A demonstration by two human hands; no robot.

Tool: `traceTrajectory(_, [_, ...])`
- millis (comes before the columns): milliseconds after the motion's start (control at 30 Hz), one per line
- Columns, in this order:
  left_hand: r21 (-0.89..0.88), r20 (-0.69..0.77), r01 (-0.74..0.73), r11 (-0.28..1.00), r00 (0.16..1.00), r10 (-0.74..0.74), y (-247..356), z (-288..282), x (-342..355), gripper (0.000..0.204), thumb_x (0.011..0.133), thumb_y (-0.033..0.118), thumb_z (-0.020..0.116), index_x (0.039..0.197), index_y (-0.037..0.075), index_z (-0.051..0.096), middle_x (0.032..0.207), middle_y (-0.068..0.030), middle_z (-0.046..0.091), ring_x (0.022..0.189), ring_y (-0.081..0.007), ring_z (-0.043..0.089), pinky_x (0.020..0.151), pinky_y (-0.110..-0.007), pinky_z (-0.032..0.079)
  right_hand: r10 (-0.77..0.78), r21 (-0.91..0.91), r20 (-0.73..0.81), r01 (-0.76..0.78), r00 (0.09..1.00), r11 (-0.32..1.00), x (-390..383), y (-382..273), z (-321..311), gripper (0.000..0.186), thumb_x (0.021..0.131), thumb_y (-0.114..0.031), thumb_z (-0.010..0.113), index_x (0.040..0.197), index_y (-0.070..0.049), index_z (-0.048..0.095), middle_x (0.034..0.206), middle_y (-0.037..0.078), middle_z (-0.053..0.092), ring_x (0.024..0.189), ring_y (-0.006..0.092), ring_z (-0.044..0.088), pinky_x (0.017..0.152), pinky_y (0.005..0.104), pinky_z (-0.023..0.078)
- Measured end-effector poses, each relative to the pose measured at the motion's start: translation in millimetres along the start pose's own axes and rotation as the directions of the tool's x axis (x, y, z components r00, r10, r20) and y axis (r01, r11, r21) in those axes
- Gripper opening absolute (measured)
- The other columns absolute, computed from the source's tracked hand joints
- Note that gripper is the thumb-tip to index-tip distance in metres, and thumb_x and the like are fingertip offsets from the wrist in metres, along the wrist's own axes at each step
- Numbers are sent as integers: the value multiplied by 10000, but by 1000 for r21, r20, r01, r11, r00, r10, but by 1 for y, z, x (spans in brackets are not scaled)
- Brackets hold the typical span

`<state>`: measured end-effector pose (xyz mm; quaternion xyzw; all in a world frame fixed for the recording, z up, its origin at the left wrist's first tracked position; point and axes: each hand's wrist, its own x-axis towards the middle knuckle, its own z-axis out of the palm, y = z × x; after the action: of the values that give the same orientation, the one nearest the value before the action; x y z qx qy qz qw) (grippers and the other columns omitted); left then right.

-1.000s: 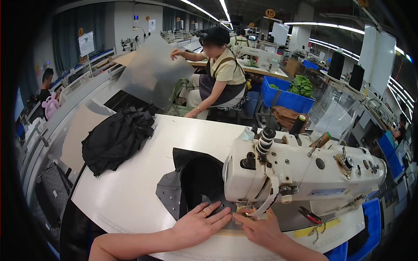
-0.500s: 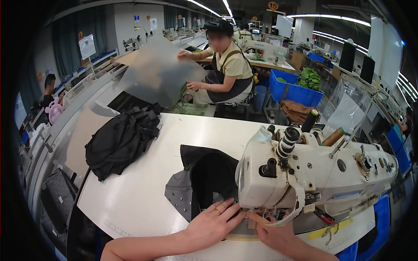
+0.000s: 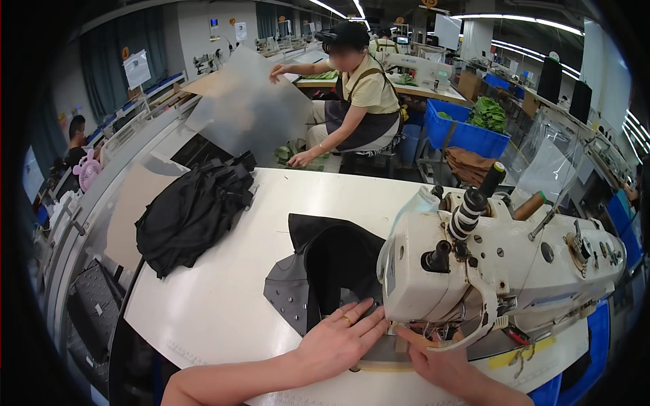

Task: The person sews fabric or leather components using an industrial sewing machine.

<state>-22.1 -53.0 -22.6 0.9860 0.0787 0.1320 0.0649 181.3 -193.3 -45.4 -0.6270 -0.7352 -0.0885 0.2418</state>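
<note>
While the dark piece (image 3: 338, 254) lies at the needle end, left hand (image 3: 342, 342): palm down, fingers extended and nearly together, resting on the near part of the piece; clamped on nothing visible. Likely spread this way to keep the layers flat and steady.
Right hand (image 3: 437, 362): index finger stretched toward the left fingertips, a small gap between the two hands. A white curved lever (image 3: 490, 308) crosses in front of it; cannot tell whether thumb and finger pinch anything.
Dark piece: on the tabletop left of the sewing machine (image 3: 467, 260), its right end hidden behind the head; a grey panel (image 3: 288, 287) with shiny round spots fans out on its left. Probably angled so the worked edge meets the needle.
Black cloth pile (image 3: 196, 220): at the far left tabletop edge, overhanging it; set there, presumably, to leave elbow room.
Tabletop (image 3: 210, 314): white surface shows between pile and piece, and down to the left forearm; sideways room mostly leftward.
Tight side: machine head close over the right hand; red-handled snips (image 3: 517, 334) just beyond, near a yellow strip (image 3: 521, 353).
</note>
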Motion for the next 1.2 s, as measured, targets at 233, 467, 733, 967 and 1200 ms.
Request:
traceTrajectory(233, [5, -46, -7, 1000, 999, 7, -2, 3, -2, 518, 805, 117, 571, 1299, -35, 536, 1382, -192, 529, 1291, -367, 489, 1073, -438, 395, 44, 87, 50, -48, 998, 995, 6, -3, -18, 406, 726, -1, 616, 1081, -173, 714, 884, 17, 697, 708, 198, 657, 614, 336, 505])
traceTrajectory(467, [42, -88, -41, 998, 995, 44, -3, 2, -2, 502, 795, 141, 597, 1254, -57, 548, 1345, -206, 547, 1263, -382, 512, 1055, -449, 410, -84, -115, -312, 50, 946, 992, -46, 8, -129, 279, 694, 30, 559, 950, 19, 669, 888, 198, 660, 677, 307, 607, 638, 375, 487])
traceTrajectory(733, [43, -130, -21, 999, 991, 26, -3, 8, -5, 516, 786, 156, 619, 1258, -40, 541, 1356, -192, 537, 1272, -373, 501, 1055, -440, 409, 60, -544, -623, -487, 780, 683, -113, 218, -318, 332, 999, -91, 483, 1284, 66, 544, 1289, 208, 550, 1231, 294, 517, 1020, 370, 401])
traceTrajectory(967, [-61, -85, 14, 998, 996, -19, -4, 5, -4, 555, 771, 129, 635, 1290, -29, 517, 1384, -185, 516, 1302, -356, 474, 1081, -424, 383, 912, 662, 182, -731, 368, 163, -187, 381, -377, 561, 1018, -354, 461, 1414, 42, 436, 1424, 178, 483, 1320, 283, 449, 1119, 361, 305])
traceTrajectory(1200, [-42, -76, 4, 999, 997, -7, -5, 1, -3, 538, 765, 117, 644, 1271, -33, 539, 1387, -191, 514, 1307, -363, 468, 1088, -425, 375, 759, 493, -576, -612, 303, 618, -280, 342, -268, 595, 1010, -411, 457, 1413, 28, 448, 1431, 163, 484, 1311, 276, 465, 1110, 361, 329])
